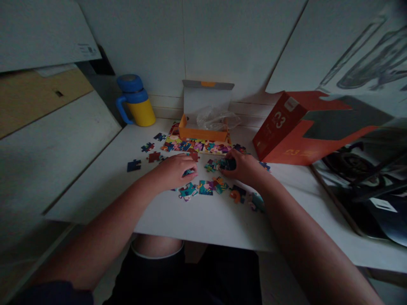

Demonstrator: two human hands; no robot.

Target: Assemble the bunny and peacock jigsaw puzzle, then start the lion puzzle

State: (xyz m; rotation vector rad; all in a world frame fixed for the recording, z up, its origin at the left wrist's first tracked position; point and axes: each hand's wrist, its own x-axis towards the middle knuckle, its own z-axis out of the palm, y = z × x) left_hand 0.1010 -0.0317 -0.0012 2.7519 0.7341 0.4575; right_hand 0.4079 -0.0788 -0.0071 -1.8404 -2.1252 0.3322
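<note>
Colourful jigsaw pieces lie scattered on a white tabletop (203,220). My left hand (174,169) rests palm down over some pieces, its fingers curled around a teal piece (190,172). To its right, my right hand (241,167) pinches a dark blue piece (228,164) next to a teal and green piece (211,165). A joined strip of pieces (197,146) runs just beyond both hands. More loose pieces (206,187) lie in front of my hands, and several dark ones (134,165) sit off to the left.
An open orange puzzle box (203,132) with a clear plastic bag (216,118) inside stands at the back. A blue and yellow mug (136,101) sits back left. An orange carton (286,127) lies at right, beside a dark glossy board (365,182).
</note>
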